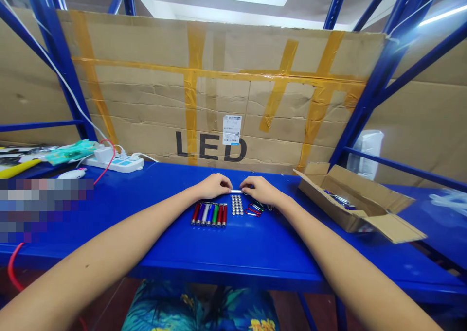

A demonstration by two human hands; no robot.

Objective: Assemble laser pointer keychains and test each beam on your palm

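Observation:
My left hand [214,185] and my right hand [263,190] face each other over the blue table, fingers closed on the two ends of a slim silver cylinder [236,191]. Its ends are hidden by my fingertips. Just in front of it lie small round silver button cells [237,206] in neat rows. To their left is a row of small metal tubes [209,215] in red, blue, silver and green, with silver ends, like mini flashlights. Small carabiner clips [252,211], red and green among them, lie to the right of the cells, partly under my right hand.
An open cardboard box [350,204] with metallic pieces inside stands at the right. A white power strip [118,162] with cables sits at the back left, near a teal plastic package [71,152]. A large cardboard sheet [153,102] walls off the back between blue rack posts.

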